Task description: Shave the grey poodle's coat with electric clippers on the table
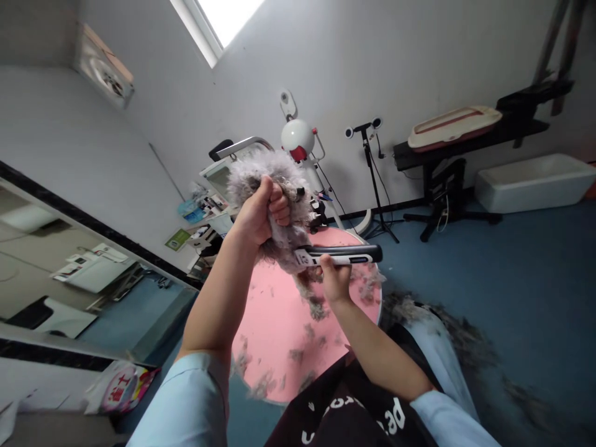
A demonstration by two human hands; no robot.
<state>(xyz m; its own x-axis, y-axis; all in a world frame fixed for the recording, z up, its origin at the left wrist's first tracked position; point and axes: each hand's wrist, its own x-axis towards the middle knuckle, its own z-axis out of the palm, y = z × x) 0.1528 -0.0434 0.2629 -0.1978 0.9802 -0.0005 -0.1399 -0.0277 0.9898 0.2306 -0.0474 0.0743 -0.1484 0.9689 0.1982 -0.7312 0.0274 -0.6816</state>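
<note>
A small grey curly dog (272, 177) stands on a round pink grooming table (279, 323). My left hand (261, 214) is closed around the fur under the dog's muzzle, holding its head up. Lower down, my right hand (334, 279) grips a black and white electric clipper (339, 254), held level with its head against the dog's chest. Tufts of cut grey fur lie scattered over the pink tabletop. The dog's hind part is hidden behind my left hand and arm.
More cut fur covers the blue floor (465, 347) to the right. Behind stand a white dryer on a stand (298, 139), a black tripod (372, 180), a black bench (447, 155) and a white tub (535, 180). A wall mirror (69, 279) is at left.
</note>
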